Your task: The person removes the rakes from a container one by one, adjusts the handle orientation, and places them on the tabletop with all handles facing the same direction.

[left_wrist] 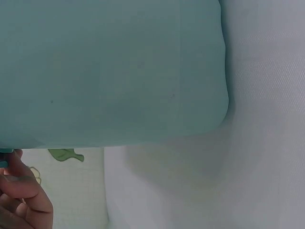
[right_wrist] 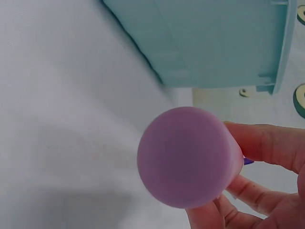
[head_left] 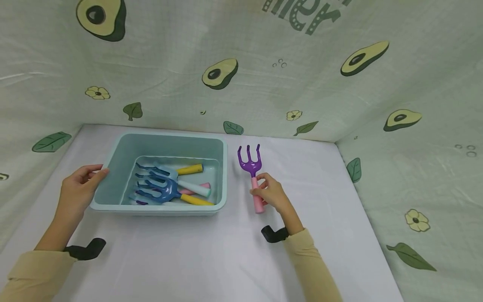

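right hand (head_left: 272, 193) pinches fork (head_left: 252, 167) by handle | left hand (head_left: 81, 184) holds bin (head_left: 222, 176) rim | risk: thin pinch, fork may twist, drop

Open white-clothed desk (head_left: 211, 260) lies in front and to the right. The pale teal plastic tub (head_left: 222, 176) stands left of centre, blocking sideways passage. Avocado-print fabric walls (head_left: 415, 138) close in behind and on both sides.
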Tool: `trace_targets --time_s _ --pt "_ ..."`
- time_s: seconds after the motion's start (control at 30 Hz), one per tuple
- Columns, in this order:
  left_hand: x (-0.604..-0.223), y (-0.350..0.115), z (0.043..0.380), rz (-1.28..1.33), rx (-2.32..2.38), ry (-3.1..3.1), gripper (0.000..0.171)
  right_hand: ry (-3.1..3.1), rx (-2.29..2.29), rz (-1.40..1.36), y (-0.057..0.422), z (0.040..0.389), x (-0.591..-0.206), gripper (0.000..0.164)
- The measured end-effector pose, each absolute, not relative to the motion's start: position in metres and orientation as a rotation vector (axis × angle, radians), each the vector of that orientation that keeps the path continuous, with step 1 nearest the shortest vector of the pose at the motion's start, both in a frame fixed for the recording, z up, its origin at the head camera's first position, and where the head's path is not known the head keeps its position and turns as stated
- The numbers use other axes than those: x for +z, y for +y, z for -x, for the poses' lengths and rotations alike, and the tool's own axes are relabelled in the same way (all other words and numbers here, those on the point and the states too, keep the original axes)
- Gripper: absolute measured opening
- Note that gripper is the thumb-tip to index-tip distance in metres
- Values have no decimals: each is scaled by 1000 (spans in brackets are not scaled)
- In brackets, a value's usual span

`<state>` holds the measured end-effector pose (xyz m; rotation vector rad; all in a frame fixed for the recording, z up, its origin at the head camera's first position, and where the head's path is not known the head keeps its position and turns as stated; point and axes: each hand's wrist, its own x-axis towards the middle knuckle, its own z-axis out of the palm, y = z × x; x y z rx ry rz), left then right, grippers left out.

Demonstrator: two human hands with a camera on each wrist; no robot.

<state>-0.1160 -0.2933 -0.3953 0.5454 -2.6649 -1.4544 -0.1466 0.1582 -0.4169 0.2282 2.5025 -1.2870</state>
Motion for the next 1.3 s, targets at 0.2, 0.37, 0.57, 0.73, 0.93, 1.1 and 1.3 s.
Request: trace_targets --time_s 0.2,0.37,0.57,0.73,0.93,1.1,1.3 --pt "-396 -293 116 -544 -1461 -2662 58 2483 -1287 -276 153 146 -429 45" --pt "-395 -293 117 -555 -1459 -2672 59 2470 -1275 -290 148 147 -440 43" --pt "-395 -293 116 -567 -1460 -2671 59 2473 -1247 -286 144 151 -452 42" --pt "-396 -293 117 -567 -1455 -2671 59 2486 -1235 -267 139 152 -459 44" --pt "-398 -293 117 -580 -1451 -2674 60 2454 -1263 -263 133 152 -466 46" --pt "-398 -293 117 -574 -1454 -2665 59 2424 -1289 -277 129 154 -469 45" --pt "-397 -294 117 -563 -1491 -2639 54 2418 -1277 -280 124 157 -468 42"
